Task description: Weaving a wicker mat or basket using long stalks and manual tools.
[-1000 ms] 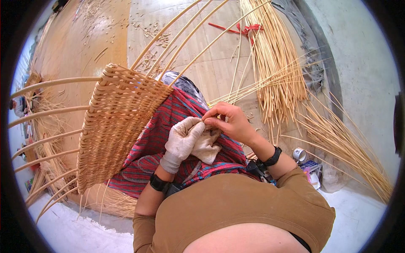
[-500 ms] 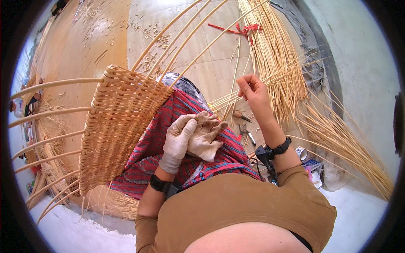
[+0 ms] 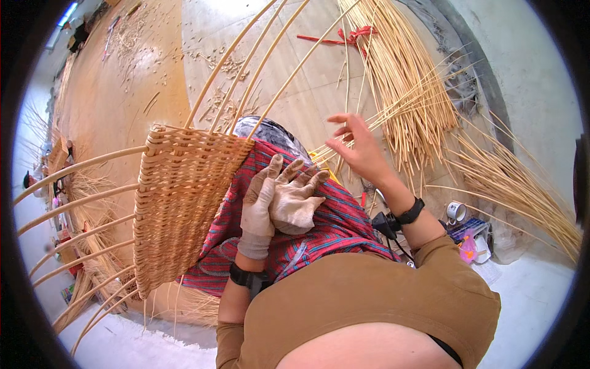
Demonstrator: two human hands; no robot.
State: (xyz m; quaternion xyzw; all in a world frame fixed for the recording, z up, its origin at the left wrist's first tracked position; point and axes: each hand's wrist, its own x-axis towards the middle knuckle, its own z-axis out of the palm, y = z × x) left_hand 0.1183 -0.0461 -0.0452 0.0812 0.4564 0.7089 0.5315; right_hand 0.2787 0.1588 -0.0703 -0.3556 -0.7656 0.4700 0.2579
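Observation:
My left hand (image 3: 257, 212) wears a soiled white work glove and holds a second, loose work glove (image 3: 292, 206) over my lap. The loose glove's darkened fingers point upward and its thumb sticks out to the right. My right hand (image 3: 358, 147) is bare and raised apart from the gloves, its fingers open and slightly bent, holding nothing. Leaning against my left leg is a tightly woven wicker piece (image 3: 175, 203) with long bare stakes projecting from its far and left sides. A red and blue plaid cloth (image 3: 332, 215) covers my lap.
A thick bundle of canes (image 3: 405, 92), tied with a red strip (image 3: 353, 38), lies ahead right. More loose canes (image 3: 510, 178) spread farther right. Near my right elbow stand a white mug (image 3: 456, 212) and small items. Red-handled cutters (image 3: 364, 198) are partly hidden by my forearm. Offcuts (image 3: 132, 46) litter the floor.
My right hand has opened its fingers and shifted slightly left and down. The loose glove's fingers have spread upward in my left hand. The view has shifted, so the wicker piece appears lower.

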